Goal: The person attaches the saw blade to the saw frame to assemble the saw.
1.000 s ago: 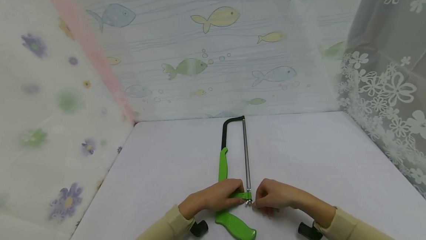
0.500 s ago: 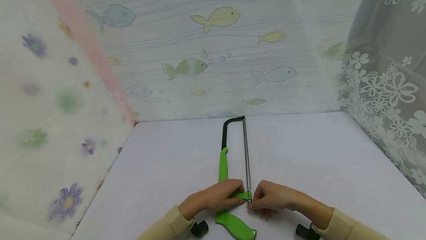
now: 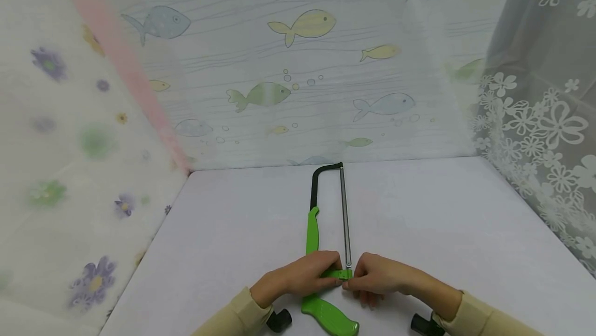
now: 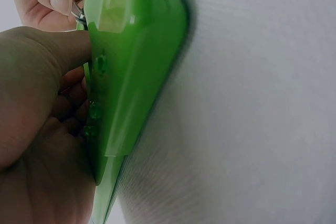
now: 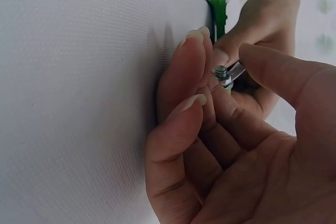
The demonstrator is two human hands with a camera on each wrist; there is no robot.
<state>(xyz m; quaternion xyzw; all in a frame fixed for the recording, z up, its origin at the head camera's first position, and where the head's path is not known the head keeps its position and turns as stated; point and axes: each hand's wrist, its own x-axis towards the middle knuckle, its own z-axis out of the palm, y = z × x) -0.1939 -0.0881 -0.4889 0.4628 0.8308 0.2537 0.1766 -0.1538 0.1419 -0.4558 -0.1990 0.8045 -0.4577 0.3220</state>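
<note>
A hacksaw [image 3: 312, 235] with a green handle and frame, a black front bow and a thin metal blade [image 3: 345, 217] lies on the white table. My left hand [image 3: 304, 274] grips the short green arm at the handle end; its thumb [image 4: 73, 48] lies against the green part in the left wrist view. From the other side, my right hand [image 3: 384, 276] holds its thumb and fingers at the metal wing nut [image 5: 237, 70]. A threaded bolt end [image 5: 220, 73] pokes out beside that nut. In the head view the right fingertips cover the nut.
The white table [image 3: 433, 212] stretches out around the saw, and its far edge meets a fish-print curtain [image 3: 307, 77]. Floral curtains hang on the left and right. A black wrist-camera piece [image 3: 279, 320] sits beside the left wrist, another [image 3: 426, 324] beside the right.
My right hand has shifted slightly left, its fingertips coming over the wing nut, which showed uncovered a second ago. The left hand and the hacksaw have stayed put.
</note>
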